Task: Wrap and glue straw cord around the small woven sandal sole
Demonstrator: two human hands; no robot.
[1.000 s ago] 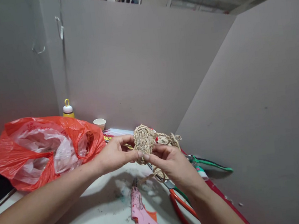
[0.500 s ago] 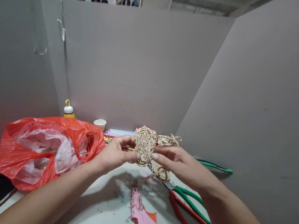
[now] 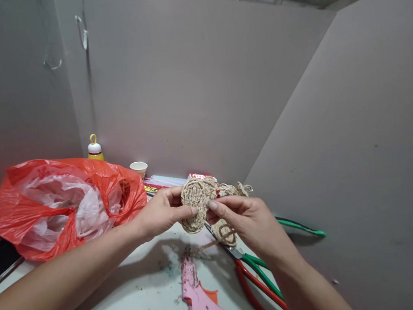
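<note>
A woven straw piece (image 3: 193,198) with rounded lobes is held up over the table between both hands. My left hand (image 3: 162,210) pinches its left edge, thumb in front. My right hand (image 3: 241,215) has thumb and fingertips closed on its right side; part of the piece is hidden behind these fingers. More straw braid with frayed ends (image 3: 242,189) sticks out behind the right hand, and another straw part (image 3: 225,233) hangs below. Beneath the hands lies a pink glue gun (image 3: 198,300) with an orange trigger. Scissors with red and green handles (image 3: 257,286) lie beside it, partly under my right forearm.
A red plastic bag (image 3: 66,206) with white plastic inside fills the left side. Behind it stand a yellow bottle (image 3: 94,150) and a paper cup (image 3: 139,168). A green-handled tool (image 3: 300,226) lies at right. Grey partitions (image 3: 184,88) enclose the table (image 3: 125,293).
The straw piece has turned and tilted between my hands, so a different face shows. My right fingers have shifted their pinch slightly. The camera view has moved a little.
</note>
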